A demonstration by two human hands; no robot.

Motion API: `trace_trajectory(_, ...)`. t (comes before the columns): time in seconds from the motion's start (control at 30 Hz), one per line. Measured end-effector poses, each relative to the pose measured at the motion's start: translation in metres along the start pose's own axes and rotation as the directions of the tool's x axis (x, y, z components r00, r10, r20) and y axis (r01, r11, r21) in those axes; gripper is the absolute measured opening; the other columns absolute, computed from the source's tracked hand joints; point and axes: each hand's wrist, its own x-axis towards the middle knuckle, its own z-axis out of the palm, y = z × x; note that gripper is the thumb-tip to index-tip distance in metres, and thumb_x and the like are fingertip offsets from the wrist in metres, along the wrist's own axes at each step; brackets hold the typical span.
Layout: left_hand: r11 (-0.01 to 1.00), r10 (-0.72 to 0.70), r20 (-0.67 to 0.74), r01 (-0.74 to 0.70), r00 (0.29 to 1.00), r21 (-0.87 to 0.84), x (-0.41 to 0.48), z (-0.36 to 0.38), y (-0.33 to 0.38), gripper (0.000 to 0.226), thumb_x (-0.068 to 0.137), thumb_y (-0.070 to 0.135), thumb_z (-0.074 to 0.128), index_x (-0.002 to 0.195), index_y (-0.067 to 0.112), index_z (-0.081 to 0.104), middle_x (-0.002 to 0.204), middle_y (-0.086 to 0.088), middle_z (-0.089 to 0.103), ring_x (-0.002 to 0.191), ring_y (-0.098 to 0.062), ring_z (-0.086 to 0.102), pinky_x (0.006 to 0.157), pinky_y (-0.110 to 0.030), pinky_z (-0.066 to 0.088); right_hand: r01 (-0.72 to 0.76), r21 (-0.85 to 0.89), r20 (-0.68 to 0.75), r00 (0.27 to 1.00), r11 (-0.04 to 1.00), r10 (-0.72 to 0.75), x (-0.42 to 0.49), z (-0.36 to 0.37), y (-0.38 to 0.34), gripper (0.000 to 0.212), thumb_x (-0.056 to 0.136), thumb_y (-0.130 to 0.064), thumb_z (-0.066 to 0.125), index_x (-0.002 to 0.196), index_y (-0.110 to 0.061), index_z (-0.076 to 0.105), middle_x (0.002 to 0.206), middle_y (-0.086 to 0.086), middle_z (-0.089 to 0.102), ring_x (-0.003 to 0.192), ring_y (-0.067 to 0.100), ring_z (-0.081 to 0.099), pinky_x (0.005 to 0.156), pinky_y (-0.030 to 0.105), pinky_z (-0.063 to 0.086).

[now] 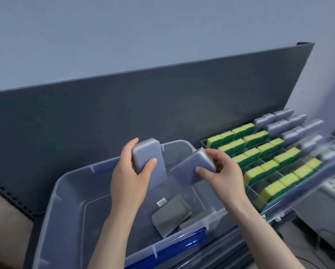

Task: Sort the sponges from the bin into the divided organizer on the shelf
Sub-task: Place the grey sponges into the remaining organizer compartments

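Note:
My left hand (pixel 130 178) grips a grey-blue sponge (pixel 150 152), held upright above the clear plastic bin (pixel 73 193). My right hand (pixel 223 174) pinches a second grey-blue sponge (pixel 190 167), tilted, over the bin's right side. The two sponges are close together but apart. On the bin's floor lie two grey sponges (pixel 171 213), one partly hidden by the bin's front wall. To the right, the clear divided organizer (pixel 302 191) holds rows of yellow-green sponges (pixel 254 154) and, farther back, grey-white sponges (pixel 279 126). Some front compartments hold nothing.
A dark grey shelf back panel (pixel 162 105) rises behind the bin and organizer. The bin has a blue latch (pixel 190 239) on its near rim. A small white label (pixel 161 201) lies on the bin floor. Grey boxes sit lower right.

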Motion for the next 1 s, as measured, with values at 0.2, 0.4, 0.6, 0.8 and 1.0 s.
trace_trajectory(0.2, 0.991, 0.07, 0.071, -0.062, 0.995, -0.117, -0.01, 0.061, 0.039, 0.049, 0.086, 0.028, 0.064, 0.127, 0.045, 0.042, 0.12, 0.017, 0.058, 0.107, -0.008, 0.056, 0.084, -0.032, 0.048, -0.008, -0.039, -0.146, 0.989, 0.999, 0.002, 0.002, -0.071, 0.012, 0.043, 0.072, -0.013, 0.074, 0.11, -0.03, 0.063, 0.099, -0.019, 0.066, 0.092, -0.002, 0.059, 0.073, 0.015, 0.046)
trace_trajectory(0.4, 0.983, 0.087, 0.085, -0.071, 0.993, -0.172, -0.033, 0.135, 0.079, 0.041, 0.082, 0.018, 0.069, 0.111, 0.039, 0.05, 0.104, 0.02, 0.059, 0.094, -0.001, 0.057, 0.072, -0.021, 0.045, -0.038, -0.047, -0.267, 0.963, 0.998, 0.024, 0.007, -0.157, 0.041, 0.044, 0.075, -0.013, 0.072, 0.113, -0.032, 0.061, 0.102, -0.019, 0.064, 0.094, 0.0, 0.059, 0.072, 0.016, 0.046)
trace_trajectory(0.6, 0.978, 0.119, 0.153, -0.089, 0.981, -0.189, -0.055, 0.21, 0.125, 0.04, 0.082, 0.015, 0.07, 0.11, 0.036, 0.049, 0.103, 0.015, 0.06, 0.092, -0.006, 0.059, 0.071, -0.027, 0.048, -0.07, -0.017, -0.332, 0.941, 0.997, 0.061, 0.012, -0.234, 0.079, 0.045, 0.075, -0.015, 0.073, 0.114, -0.033, 0.061, 0.103, -0.021, 0.064, 0.092, -0.006, 0.058, 0.068, 0.007, 0.045)
trace_trajectory(0.8, 0.977, 0.143, 0.208, -0.104, 0.968, -0.187, -0.077, 0.278, 0.167, 0.046, 0.086, 0.023, 0.067, 0.124, 0.039, 0.046, 0.113, 0.012, 0.057, 0.096, -0.009, 0.058, 0.068, -0.022, 0.047, -0.061, -0.032, -0.375, 0.926, 0.998, 0.044, 0.023, -0.309, 0.112, 0.046, 0.074, -0.013, 0.074, 0.114, -0.032, 0.061, 0.1, -0.024, 0.062, 0.091, -0.013, 0.055, 0.066, 0.0, 0.042)
trace_trajectory(1.0, 0.967, 0.188, 0.23, -0.138, 0.955, -0.215, -0.108, 0.34, 0.2, 0.042, 0.086, 0.022, 0.066, 0.12, 0.04, 0.048, 0.105, 0.021, 0.056, 0.089, 0.004, 0.056, 0.06, -0.02, 0.048, -0.041, -0.097, -0.379, 0.926, 0.994, 0.002, 0.031, -0.38, 0.143, 0.045, 0.075, -0.012, 0.073, 0.109, -0.037, 0.058, 0.1, -0.027, 0.06, 0.093, -0.01, 0.055, 0.07, 0.012, 0.044)
